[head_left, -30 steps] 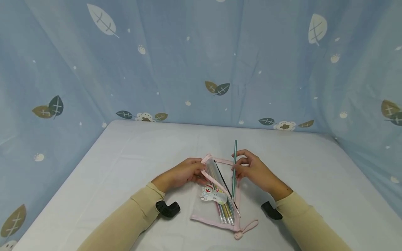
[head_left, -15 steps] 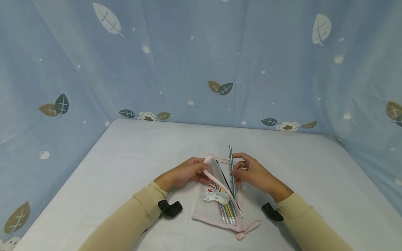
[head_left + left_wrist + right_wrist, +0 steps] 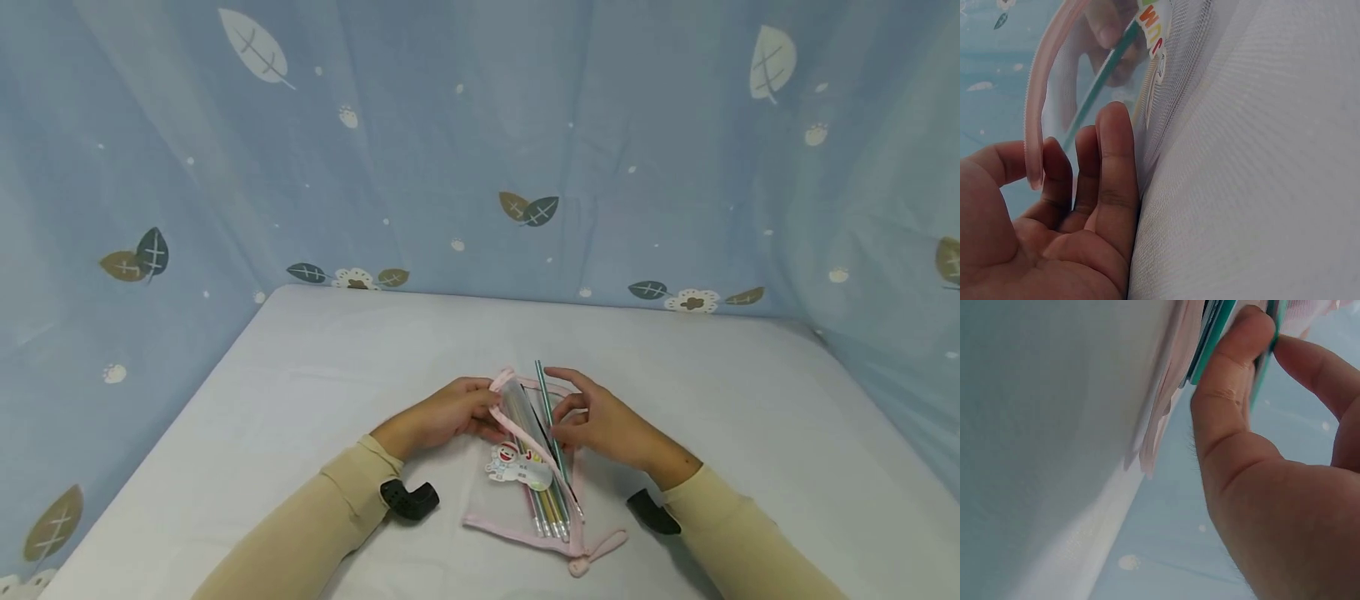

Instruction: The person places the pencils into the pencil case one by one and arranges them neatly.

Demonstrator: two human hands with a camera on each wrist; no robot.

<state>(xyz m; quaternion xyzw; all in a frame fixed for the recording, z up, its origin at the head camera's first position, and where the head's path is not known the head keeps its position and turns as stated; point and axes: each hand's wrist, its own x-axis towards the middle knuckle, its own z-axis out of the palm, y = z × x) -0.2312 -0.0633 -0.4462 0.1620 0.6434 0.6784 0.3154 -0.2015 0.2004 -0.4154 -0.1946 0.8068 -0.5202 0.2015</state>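
Note:
A see-through mesh pencil pouch [image 3: 483, 507] with pink edging lies on the table, its mouth facing away from me. My left hand [image 3: 448, 412] pinches the pouch's pink edge [image 3: 1035, 112] between thumb and finger and holds the mouth apart. Several pencils [image 3: 550, 510] with silvery ends lie inside, and a white cartoon tag [image 3: 517, 468] shows on the front. My right hand [image 3: 609, 427] pinches a green pencil [image 3: 544, 390] by thumb and fingers. That pencil slants down into the pouch, with its upper end sticking out of the mouth.
A pink loop with a small round charm [image 3: 580, 567] hangs off the pouch's near corner. White cloth covers the table [image 3: 360, 342]. Behind it rises a blue leaf-patterned curtain [image 3: 420, 150]. Black wrist mounts [image 3: 408, 502] sit by both sleeves.
The green pencil has gone lower into the pouch and its top has tipped left. My right hand has moved slightly down with it, while the left keeps its grip on the pouch edge.

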